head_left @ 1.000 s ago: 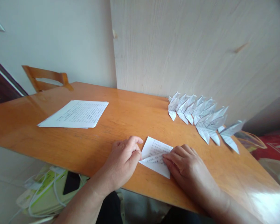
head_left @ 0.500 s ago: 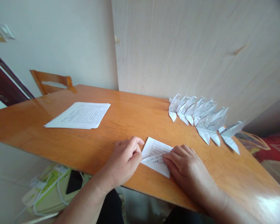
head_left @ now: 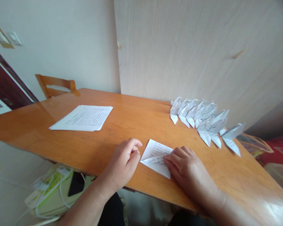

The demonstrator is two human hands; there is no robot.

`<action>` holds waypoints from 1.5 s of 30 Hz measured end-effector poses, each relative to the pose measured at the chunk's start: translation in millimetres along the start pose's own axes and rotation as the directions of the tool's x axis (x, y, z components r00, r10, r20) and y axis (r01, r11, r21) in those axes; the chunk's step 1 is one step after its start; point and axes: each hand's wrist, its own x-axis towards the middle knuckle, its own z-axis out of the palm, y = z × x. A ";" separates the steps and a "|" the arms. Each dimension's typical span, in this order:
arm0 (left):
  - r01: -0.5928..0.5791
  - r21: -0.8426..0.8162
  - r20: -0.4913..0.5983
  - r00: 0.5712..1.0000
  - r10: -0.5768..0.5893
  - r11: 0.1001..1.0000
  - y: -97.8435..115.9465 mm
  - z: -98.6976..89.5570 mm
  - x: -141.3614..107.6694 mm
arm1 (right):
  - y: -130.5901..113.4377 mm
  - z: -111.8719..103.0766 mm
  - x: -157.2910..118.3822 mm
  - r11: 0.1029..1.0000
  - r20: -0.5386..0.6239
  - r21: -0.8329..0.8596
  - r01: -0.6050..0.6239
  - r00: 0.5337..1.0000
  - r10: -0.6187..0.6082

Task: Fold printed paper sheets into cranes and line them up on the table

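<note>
A small folded sheet of printed paper lies on the table in front of me, with a raised crease running across its middle. At its right end, my right hand is closed, thumb and fingers pinching the crease and its edge. Just off the paper's left corner is my left hand. It holds nothing; the index finger reaches out to the right while the other fingers curl loosely.
Several folded paper pieces stand in rows at the back right of the wooden table. A stack of printed sheets lies to the left. Behind are a board wall and a chair. A phone and cables sit below the table edge.
My left hand has drawn slightly away to the left, so the paper's left corner now shows. My right hand stays at the paper's right end. The view has shifted a little.
</note>
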 end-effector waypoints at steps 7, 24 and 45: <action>-0.254 0.367 0.108 0.967 0.230 0.895 24.0 10.4 -27.9 | 0.2 1.8 -0.5 1.000 -0.006 -0.003 -0.005 1.000 0.005; -0.142 0.491 0.104 0.989 0.103 0.859 24.5 20.8 -38.6 | 3.9 4.9 -3.1 1.000 0.024 0.031 -0.004 1.000 0.004; -0.177 0.513 0.037 0.982 0.184 0.840 20.8 23.3 -39.7 | 4.8 3.7 -4.6 0.999 0.036 0.036 -0.011 0.999 0.010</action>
